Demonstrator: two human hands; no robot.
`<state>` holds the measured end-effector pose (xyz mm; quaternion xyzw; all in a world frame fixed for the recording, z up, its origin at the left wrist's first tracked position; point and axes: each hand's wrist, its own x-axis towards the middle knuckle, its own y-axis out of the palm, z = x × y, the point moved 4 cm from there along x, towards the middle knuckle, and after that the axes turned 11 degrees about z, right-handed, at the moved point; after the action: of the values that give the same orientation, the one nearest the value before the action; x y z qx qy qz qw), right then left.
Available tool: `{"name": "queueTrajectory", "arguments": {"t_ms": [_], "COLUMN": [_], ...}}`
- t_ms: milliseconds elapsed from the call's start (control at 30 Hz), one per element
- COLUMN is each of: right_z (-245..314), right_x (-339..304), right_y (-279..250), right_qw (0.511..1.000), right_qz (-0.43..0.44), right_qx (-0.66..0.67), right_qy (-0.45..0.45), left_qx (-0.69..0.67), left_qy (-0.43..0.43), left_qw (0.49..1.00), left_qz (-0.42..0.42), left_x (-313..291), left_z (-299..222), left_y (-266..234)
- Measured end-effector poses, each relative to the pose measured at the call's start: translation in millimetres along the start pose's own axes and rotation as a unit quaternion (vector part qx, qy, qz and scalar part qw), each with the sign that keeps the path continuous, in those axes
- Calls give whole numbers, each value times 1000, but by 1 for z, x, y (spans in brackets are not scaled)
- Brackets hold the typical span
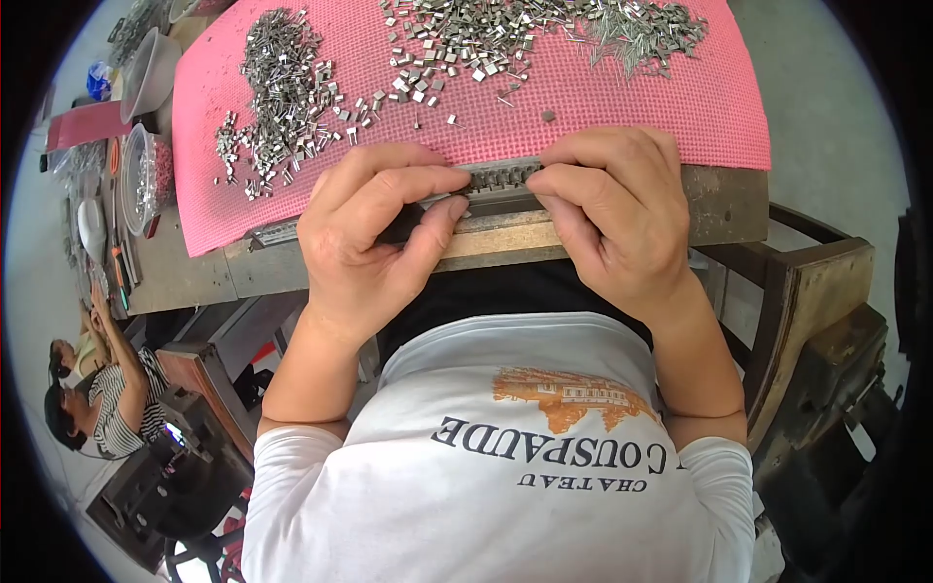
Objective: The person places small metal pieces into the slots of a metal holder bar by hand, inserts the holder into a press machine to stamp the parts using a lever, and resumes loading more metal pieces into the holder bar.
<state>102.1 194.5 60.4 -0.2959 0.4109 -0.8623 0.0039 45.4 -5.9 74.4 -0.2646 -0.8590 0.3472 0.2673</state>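
Observation:
A long dark metal bar with a row of small notches (501,179) lies along the near edge of the pink mat, in front of my body. My left hand (374,209) is closed in a pinch at the left end of the visible notches. Its fingertips touch the bar, and a tiny metallic bit shows by the thumb tip. My right hand (622,209) pinches at the right end of the notches, with thumb and fingers nearly together. What either pinch holds is too small and hidden to name.
The pink textured mat (389,126) bears piles of small silvery metal-cased parts with wire leads (282,87) and a heap of thin wire pieces (641,39). Plastic tubs (151,78) and tools stand at the left. A wooden frame (812,291) is at the right. Other people sit far left.

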Motion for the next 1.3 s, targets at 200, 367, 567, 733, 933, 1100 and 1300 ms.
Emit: {"name": "queueTrajectory", "arguments": {"t_ms": [200,367,567,733,933,1100,1300], "right_z": [1,1,1,0,-10,-19,-23], "right_x": [0,0,1,-1,-17,-26,-31], "right_y": [0,0,0,-5,-36,-38,-40], "right_qw": [1000,1000,1000,1000,997,988,993], "right_qz": [1,5,2,11,10,67,51], "right_qx": [1,-1,-3,8,-41,-116,-95], "right_qy": [-2,-1,-6,-12,57,72,49], "left_qx": [-41,-17,1,-84,16,62,66], "left_qy": [-15,-5,-14,24,29,29,103], "left_qw": [999,1000,999,996,998,995,986], "left_qz": [16,-1,39,-19,-60,-72,-112], "left_x": [2,4,5,-6,-30,-41,-50], "left_z": [0,1,-5,6,9,19,18], "left_y": [-3,1,-1,-10,-23,-19,-12]}}
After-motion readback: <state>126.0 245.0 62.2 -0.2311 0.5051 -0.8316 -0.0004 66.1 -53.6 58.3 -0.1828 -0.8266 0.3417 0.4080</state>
